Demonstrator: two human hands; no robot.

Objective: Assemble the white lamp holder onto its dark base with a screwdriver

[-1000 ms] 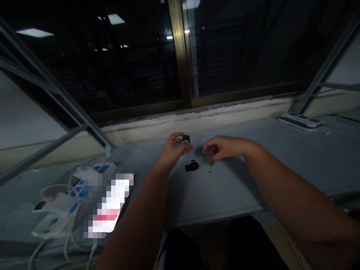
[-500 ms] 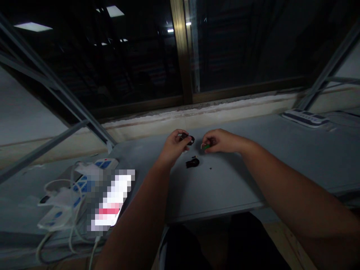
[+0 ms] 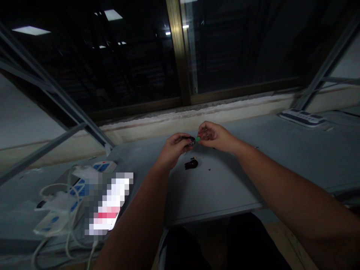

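My left hand (image 3: 174, 149) is closed around a small black casing (image 3: 192, 140), whose end juts out past the thumb toward the right. Between the fingertips of my right hand (image 3: 214, 137) is a small green piece (image 3: 197, 139), held right at the end of the casing. Whether the two touch I cannot tell. Below the hands, a dark, curved shell piece (image 3: 191, 164) lies on the grey table (image 3: 219, 195). Just above that shell rests a small part with a thin wire (image 3: 194, 158), and a tiny dark bit (image 3: 209, 170) sits to its right.
At the left, white power strips (image 3: 52, 223) with blue sockets carry plugs and cables. A lit phone (image 3: 112, 202), blurred out, lies beside them with a cable attached. Another power strip (image 3: 302, 118) is at the far right. Metal frame bars (image 3: 56, 86) and a window stand behind.
My right hand has moved left and slightly up, bringing the green piece to the end of the black casing. My left hand still holds the casing, now turned a little.
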